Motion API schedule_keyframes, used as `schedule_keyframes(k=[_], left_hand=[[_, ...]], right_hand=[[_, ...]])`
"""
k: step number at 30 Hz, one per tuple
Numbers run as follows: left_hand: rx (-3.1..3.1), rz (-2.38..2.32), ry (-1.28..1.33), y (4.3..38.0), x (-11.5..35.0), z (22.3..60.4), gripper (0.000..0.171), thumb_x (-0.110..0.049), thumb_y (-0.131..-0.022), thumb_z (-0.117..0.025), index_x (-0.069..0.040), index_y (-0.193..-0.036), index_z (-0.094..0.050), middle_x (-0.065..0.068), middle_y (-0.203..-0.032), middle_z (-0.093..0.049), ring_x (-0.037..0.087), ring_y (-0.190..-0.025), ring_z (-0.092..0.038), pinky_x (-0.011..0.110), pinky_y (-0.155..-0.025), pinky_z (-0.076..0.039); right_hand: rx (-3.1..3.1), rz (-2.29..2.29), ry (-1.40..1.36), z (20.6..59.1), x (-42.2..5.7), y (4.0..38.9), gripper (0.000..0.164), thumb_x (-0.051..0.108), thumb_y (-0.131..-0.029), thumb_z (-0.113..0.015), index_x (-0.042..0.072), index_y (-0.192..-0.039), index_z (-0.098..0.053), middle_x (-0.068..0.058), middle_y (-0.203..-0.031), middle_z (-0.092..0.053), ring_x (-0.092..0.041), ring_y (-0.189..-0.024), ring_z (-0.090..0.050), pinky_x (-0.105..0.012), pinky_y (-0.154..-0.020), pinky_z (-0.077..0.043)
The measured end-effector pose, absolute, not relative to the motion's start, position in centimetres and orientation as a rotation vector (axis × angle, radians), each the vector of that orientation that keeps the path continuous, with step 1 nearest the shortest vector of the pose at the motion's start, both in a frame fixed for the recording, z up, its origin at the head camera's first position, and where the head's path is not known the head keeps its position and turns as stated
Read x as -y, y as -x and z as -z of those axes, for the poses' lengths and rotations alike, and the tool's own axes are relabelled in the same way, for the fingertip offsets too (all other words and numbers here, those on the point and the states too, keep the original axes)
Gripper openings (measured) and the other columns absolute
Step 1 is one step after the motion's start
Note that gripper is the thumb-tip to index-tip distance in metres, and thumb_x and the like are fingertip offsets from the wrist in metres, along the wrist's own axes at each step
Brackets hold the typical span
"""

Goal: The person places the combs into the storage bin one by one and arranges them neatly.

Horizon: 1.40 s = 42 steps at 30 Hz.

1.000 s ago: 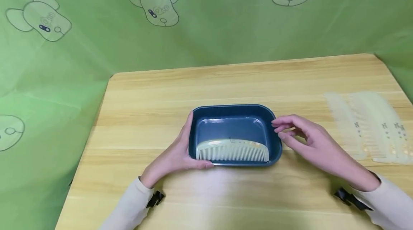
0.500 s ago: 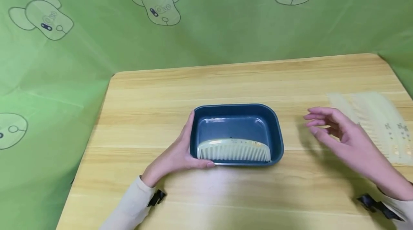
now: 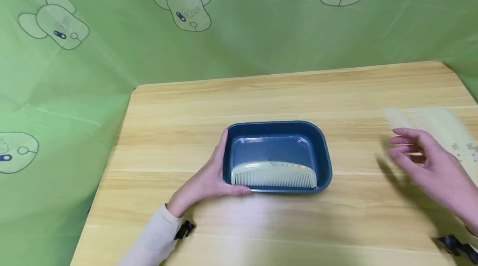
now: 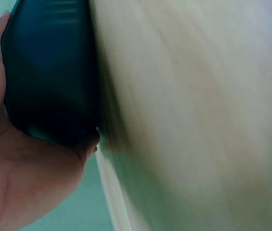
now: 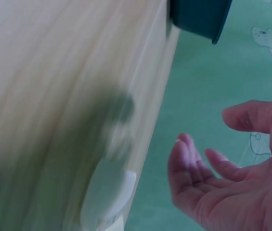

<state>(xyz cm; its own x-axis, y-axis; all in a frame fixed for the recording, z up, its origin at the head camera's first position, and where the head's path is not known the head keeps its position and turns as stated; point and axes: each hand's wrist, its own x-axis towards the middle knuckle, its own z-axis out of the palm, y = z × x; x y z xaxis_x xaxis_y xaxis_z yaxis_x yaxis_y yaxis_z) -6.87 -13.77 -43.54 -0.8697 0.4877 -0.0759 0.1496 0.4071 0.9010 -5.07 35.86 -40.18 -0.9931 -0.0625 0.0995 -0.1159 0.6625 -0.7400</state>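
Note:
A dark blue rectangular plastic tray (image 3: 325, 154) stands mid-table in the head view. One pale green comb (image 3: 274, 175) lies inside along its near wall, teeth toward the person. My left hand (image 3: 210, 176) grips the tray's left end, thumb over the near rim; the left wrist view shows that hand (image 4: 30, 178) wrapped round the tray wall (image 4: 54, 72). To the right, my right hand (image 3: 433, 160) hangs above the table with loosely bent fingers and nothing in them. Several pale combs (image 3: 438, 118) lie fanned out beneath it, partly hidden by the hand.
A light wooden table (image 3: 179, 116) carries everything. Green cloth (image 3: 261, 42) printed with animal heads hangs behind and left of it. In the right wrist view, a comb end (image 5: 108, 190) shows near the table's edge, with the tray corner (image 5: 200, 17) at the top.
My right hand has left the tray's right rim and moved rightward over the combs. My left hand keeps its hold on the tray, and the comb inside stays put.

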Motion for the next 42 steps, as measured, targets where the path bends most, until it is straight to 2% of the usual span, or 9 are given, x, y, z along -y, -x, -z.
schedule_keyframes(k=[7,10,14,22,28,31,34,38,42], left_hand=[[-2.344,-1.454,-0.541,6.8,13.8,43.6,0.157,-0.031,-0.075,-0.104,-0.037,-0.172,0.018,-0.004,-0.181,0.005,0.023,-0.164,-0.010,0.055,-0.127,-0.023],[-2.344,-1.449,-0.543,6.8,13.7,43.5,0.157,-0.031,-0.075,-0.104,-0.036,-0.172,0.019,-0.003,-0.181,0.006,0.023,-0.165,-0.009,0.055,-0.127,-0.022],[-2.347,-1.438,-0.535,6.8,13.8,43.5,0.156,-0.032,-0.075,-0.103,-0.037,-0.172,0.019,-0.004,-0.181,0.007,0.023,-0.165,-0.008,0.055,-0.127,-0.022],[-2.336,-1.455,-0.562,6.9,13.7,43.8,0.157,-0.030,-0.076,-0.104,-0.038,-0.172,0.019,-0.004,-0.181,0.006,0.022,-0.165,-0.009,0.052,-0.128,-0.022],[-2.333,-1.464,-0.561,6.8,13.7,43.8,0.156,-0.028,-0.076,-0.104,-0.039,-0.172,0.019,-0.005,-0.181,0.005,0.022,-0.165,-0.010,0.052,-0.128,-0.023],[-2.334,-1.456,-0.547,6.8,13.8,43.7,0.156,-0.029,-0.076,-0.104,-0.039,-0.172,0.019,-0.006,-0.181,0.006,0.022,-0.165,-0.009,0.052,-0.128,-0.022],[-2.335,-1.451,-0.540,6.9,13.7,43.6,0.156,-0.030,-0.076,-0.103,-0.040,-0.171,0.020,-0.006,-0.181,0.007,0.020,-0.165,-0.008,0.051,-0.128,-0.022],[-2.339,-1.450,-0.548,6.9,13.6,43.6,0.156,-0.031,-0.076,-0.104,-0.039,-0.172,0.019,-0.005,-0.181,0.006,0.020,-0.164,-0.009,0.053,-0.127,-0.023],[-2.337,-1.437,-0.535,6.8,13.6,43.6,0.155,-0.031,-0.077,-0.103,-0.037,-0.172,0.019,-0.004,-0.181,0.008,0.021,-0.165,-0.008,0.053,-0.127,-0.023]], right_hand=[[2.921,-1.153,-0.058,40.5,-37.0,5.2,0.060,0.008,-0.109,-0.067,-0.015,-0.157,-0.039,-0.034,-0.136,-0.053,0.015,-0.104,-0.040,0.002,-0.078,-0.035],[2.942,-1.135,-0.040,40.7,-37.6,5.4,0.065,0.008,-0.110,-0.065,-0.019,-0.159,-0.032,-0.046,-0.141,-0.044,-0.011,-0.114,-0.049,0.002,-0.077,-0.031],[2.942,-1.156,-0.039,41.2,-38.6,5.6,0.070,0.006,-0.109,-0.065,-0.024,-0.158,-0.024,-0.053,-0.143,-0.037,-0.059,-0.120,-0.040,0.003,-0.076,-0.028],[2.966,-1.152,0.044,42.3,-40.2,5.7,0.075,0.005,-0.105,-0.067,-0.028,-0.156,-0.021,-0.054,-0.140,-0.035,-0.046,-0.114,-0.048,0.002,-0.069,-0.034],[3.024,-0.971,0.022,42.6,-40.9,6.1,0.080,0.006,-0.099,-0.076,-0.032,-0.149,-0.026,-0.058,-0.128,-0.039,-0.075,-0.106,-0.048,-0.003,-0.060,-0.030],[3.040,-0.832,-0.005,42.7,-41.1,6.4,0.082,0.007,-0.094,-0.083,-0.034,-0.144,-0.033,-0.058,-0.124,-0.045,-0.072,-0.101,-0.054,-0.014,-0.063,-0.035],[3.041,-0.725,-0.032,43.0,-41.2,6.3,0.082,0.005,-0.091,-0.086,-0.034,-0.142,-0.036,-0.057,-0.122,-0.045,-0.069,-0.104,-0.051,-0.043,-0.074,-0.049],[3.055,-0.678,-0.050,43.1,-41.0,6.0,0.083,0.004,-0.092,-0.083,-0.034,-0.144,-0.032,-0.057,-0.123,-0.041,-0.069,-0.111,-0.040,-0.077,-0.089,-0.033],[3.130,-0.671,-0.006,42.5,-40.5,5.9,0.090,0.011,-0.097,-0.082,-0.033,-0.150,-0.024,-0.057,-0.125,-0.040,-0.071,-0.118,-0.032,-0.078,-0.093,-0.028]])
